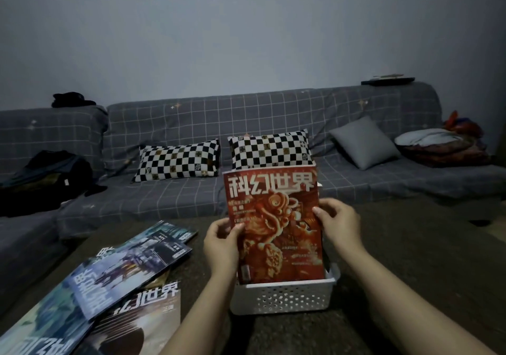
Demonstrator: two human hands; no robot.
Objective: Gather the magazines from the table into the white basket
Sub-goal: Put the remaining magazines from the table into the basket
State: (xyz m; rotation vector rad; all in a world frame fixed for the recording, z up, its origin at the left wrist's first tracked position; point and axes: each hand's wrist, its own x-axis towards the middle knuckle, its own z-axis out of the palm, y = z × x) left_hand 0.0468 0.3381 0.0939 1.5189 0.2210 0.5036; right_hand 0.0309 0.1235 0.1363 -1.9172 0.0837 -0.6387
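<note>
- The loose magazines [109,280] lie nearest the camera, overlapping in a fan on the dark bench [397,259], left of the basket.
- The white basket [284,297] sits on the bench between the forearms.
- A red magazine [276,226] stands upright, its lower edge inside the basket.
- The left hand [221,245] grips its left edge; the right hand [338,223] grips its right edge.
- Behind is a grey checked sofa [191,190] with two chequered cushions [178,160].

A home living room: covered sofa [246,124] with checkered cushions [178,159], low table [410,245].
</note>
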